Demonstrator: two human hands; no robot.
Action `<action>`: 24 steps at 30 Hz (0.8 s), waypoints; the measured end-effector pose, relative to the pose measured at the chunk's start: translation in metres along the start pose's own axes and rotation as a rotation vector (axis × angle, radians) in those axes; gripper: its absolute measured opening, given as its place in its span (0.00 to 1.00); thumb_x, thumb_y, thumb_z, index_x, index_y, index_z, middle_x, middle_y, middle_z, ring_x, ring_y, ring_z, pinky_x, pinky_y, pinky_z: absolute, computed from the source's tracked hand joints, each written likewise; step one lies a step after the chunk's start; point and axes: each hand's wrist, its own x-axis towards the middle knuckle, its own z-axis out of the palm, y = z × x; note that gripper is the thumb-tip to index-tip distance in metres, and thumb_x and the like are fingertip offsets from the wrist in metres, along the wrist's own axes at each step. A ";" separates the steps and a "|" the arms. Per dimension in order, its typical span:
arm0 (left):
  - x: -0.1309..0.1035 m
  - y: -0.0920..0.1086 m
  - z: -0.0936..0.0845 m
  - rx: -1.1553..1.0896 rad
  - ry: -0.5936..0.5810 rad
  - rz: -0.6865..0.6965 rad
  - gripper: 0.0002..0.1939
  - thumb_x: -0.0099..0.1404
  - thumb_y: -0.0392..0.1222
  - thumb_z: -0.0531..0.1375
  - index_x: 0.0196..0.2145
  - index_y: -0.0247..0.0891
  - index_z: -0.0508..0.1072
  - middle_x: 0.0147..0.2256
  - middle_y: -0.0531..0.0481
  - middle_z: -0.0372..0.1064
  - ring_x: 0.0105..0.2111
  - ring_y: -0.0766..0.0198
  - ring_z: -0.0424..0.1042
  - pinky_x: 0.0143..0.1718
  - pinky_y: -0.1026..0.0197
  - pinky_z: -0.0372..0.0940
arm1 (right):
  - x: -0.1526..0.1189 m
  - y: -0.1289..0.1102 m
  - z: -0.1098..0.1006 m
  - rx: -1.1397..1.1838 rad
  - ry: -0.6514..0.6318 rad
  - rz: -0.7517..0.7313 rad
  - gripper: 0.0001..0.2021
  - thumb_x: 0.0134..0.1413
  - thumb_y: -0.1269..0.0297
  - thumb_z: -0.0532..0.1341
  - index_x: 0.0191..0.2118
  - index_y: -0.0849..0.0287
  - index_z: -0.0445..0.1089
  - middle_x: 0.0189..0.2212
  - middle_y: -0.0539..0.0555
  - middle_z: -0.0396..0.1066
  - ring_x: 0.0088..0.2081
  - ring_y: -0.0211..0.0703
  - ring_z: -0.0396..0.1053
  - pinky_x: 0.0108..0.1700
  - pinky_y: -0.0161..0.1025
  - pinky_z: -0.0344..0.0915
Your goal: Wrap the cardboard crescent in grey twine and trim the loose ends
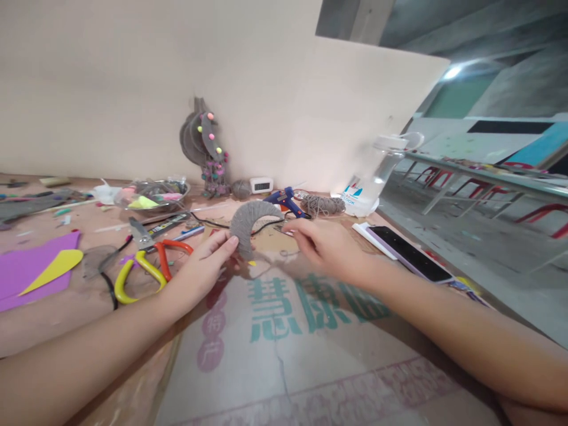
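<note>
My left hand (212,260) is closed on a crescent (248,222) wrapped in grey yarn, thumb and fingers pinching its lower left edge. The crescent is raised above a printed cardboard sheet (231,378). My right hand (326,245) is just to the right of the crescent's tip, fingers bent together in a pinch. What lies between those fingertips is too small to make out. Behind the hands are a blue glue gun (287,201) and a bundle of grey yarn (323,205).
Scissors with yellow and orange handles (141,278) lie on the left, beside purple foam sheets (39,263). A plastic bowl (153,204) of craft bits stands behind. Yarn crescents with pompoms (202,139) hang on the wall. A water bottle (370,177) and a phone (410,253) are on the right.
</note>
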 end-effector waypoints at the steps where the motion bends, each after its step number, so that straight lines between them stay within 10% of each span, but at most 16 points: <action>1: 0.000 0.000 0.000 0.008 0.003 0.001 0.12 0.61 0.50 0.58 0.31 0.37 0.71 0.26 0.53 0.66 0.25 0.70 0.65 0.23 0.71 0.58 | 0.001 -0.002 0.000 0.079 -0.004 0.016 0.16 0.58 0.72 0.50 0.52 0.61 0.63 0.38 0.57 0.73 0.36 0.42 0.69 0.37 0.38 0.62; 9: -0.002 0.002 0.001 0.078 0.014 0.000 0.12 0.62 0.49 0.57 0.30 0.37 0.69 0.26 0.53 0.66 0.27 0.68 0.65 0.26 0.69 0.59 | 0.003 -0.026 0.018 0.624 -0.073 0.364 0.14 0.56 0.61 0.57 0.47 0.60 0.69 0.42 0.55 0.73 0.28 0.35 0.66 0.30 0.34 0.63; 24: 0.007 -0.001 -0.009 0.320 0.013 0.090 0.16 0.60 0.51 0.57 0.23 0.36 0.66 0.21 0.54 0.65 0.22 0.69 0.62 0.26 0.65 0.56 | 0.002 -0.018 0.025 0.521 -0.114 0.296 0.12 0.59 0.62 0.54 0.33 0.61 0.73 0.30 0.53 0.72 0.32 0.38 0.67 0.36 0.36 0.61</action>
